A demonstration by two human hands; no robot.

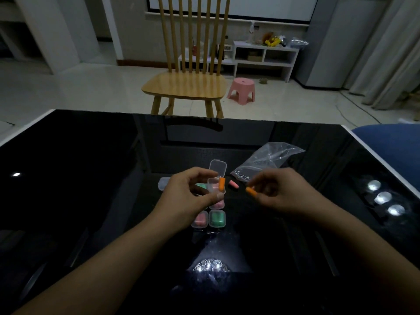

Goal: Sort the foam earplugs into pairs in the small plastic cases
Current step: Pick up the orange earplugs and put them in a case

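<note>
Glossy black table top (91, 178), thin white edge. Clear open case (216, 178) near centre, orange earplug (221, 185) standing in it. Second orange earplug (251, 191) to right. Pink earplug (234, 185) between them, farther back. Nearer: clear case with pink contents (200, 219) on left, clear case with green contents (217, 218) on right. Transparent plastic bag (266, 162) far right. Beyond table: pale wood slatted chair (188, 85), pink stool (242, 87), white shelf unit (266, 57), light cream floor (91, 87). Blue fabric (391, 142) at right edge.
</note>
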